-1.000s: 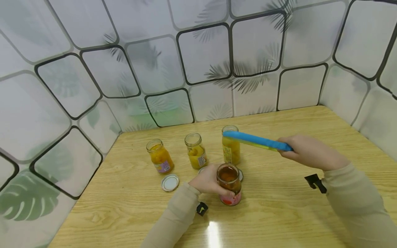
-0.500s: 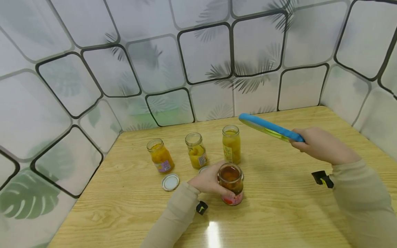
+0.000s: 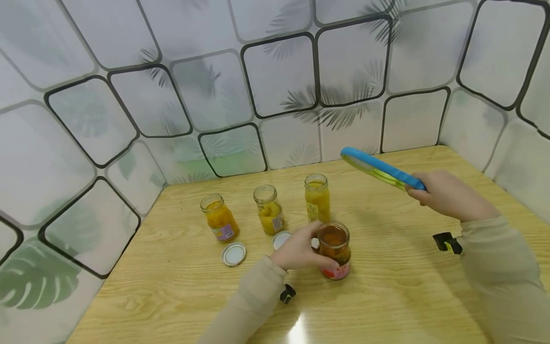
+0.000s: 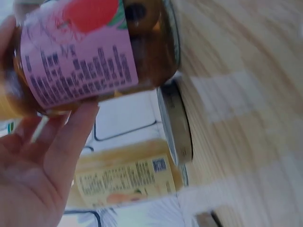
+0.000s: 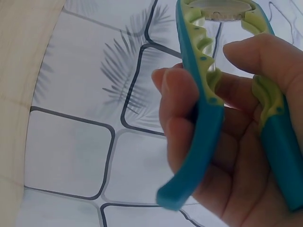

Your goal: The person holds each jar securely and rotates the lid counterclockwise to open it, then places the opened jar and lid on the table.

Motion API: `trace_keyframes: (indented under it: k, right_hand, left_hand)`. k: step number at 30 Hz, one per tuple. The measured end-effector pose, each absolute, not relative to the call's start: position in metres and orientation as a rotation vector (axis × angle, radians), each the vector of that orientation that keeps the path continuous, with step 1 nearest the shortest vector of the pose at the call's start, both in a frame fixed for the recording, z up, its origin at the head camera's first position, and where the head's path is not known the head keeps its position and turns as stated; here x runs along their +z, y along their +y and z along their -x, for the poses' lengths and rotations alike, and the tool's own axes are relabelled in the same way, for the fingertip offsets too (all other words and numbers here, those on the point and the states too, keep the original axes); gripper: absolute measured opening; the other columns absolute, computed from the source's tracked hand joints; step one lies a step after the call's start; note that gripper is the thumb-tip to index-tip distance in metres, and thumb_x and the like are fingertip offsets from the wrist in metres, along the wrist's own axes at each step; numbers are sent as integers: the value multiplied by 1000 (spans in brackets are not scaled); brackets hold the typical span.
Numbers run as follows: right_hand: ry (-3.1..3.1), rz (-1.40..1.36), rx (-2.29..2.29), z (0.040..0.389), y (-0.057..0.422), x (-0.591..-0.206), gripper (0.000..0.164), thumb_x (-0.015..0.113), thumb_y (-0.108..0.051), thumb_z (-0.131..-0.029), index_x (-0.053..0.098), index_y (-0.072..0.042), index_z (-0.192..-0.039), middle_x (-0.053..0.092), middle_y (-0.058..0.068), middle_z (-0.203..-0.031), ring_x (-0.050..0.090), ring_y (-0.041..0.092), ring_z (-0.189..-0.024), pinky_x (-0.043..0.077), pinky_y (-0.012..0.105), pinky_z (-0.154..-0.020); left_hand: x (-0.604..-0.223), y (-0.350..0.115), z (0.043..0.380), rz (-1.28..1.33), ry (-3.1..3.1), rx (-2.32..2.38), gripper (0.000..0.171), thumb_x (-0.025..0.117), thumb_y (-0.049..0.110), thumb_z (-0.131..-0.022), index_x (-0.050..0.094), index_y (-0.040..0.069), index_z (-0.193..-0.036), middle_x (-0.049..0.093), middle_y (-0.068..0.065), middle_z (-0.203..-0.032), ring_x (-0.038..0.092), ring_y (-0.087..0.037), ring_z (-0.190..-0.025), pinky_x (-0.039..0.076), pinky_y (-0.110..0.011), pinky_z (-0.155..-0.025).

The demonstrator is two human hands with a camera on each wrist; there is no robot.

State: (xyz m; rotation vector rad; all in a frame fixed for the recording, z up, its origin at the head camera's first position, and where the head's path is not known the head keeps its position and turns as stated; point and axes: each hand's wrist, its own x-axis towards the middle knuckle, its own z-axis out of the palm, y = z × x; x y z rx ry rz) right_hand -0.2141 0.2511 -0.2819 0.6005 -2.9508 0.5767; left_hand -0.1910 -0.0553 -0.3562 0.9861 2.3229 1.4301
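Note:
My left hand (image 3: 302,249) grips an open glass jar (image 3: 335,253) with a pink label and brown contents, standing on the table. Its thumb lies across the front; the left wrist view shows the label close up. My right hand (image 3: 447,195) holds a blue-and-green jar opener (image 3: 380,168) above the table. In the right wrist view the opener's two handles (image 5: 208,137) are spread, fingers curled round one, and a round lid (image 5: 220,8) sits between its toothed sides. Behind the left hand stands a tall open jar of yellow fruit (image 3: 318,198).
Two more open jars stand to the left: one with yellow pieces (image 3: 269,210) and one with orange contents (image 3: 220,217). One lid (image 3: 234,254) lies before the orange jar, another lid (image 3: 281,240) beside the left hand. A patterned wall (image 3: 288,134) borders the wooden table (image 3: 172,286).
My right hand has lifted the opener up and to the right, away from over the tall jar. My left hand has moved the pink-labelled jar a little to the right.

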Motion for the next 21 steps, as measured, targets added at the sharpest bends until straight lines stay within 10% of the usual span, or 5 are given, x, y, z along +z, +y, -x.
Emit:
trace_keyframes:
  k: [21]
  right_hand:
    - [-2992, -480, 626, 219, 266, -283, 23, 43, -15, -91, 48, -2, -73, 54, 4, -62, 45, 16, -49, 33, 28, -43]
  left_hand:
    - [-353, 16, 220, -744, 2584, 1396, 52, 80, 25, -64, 57, 17, -110, 58, 12, -101, 52, -7, -98, 43, -23, -81]
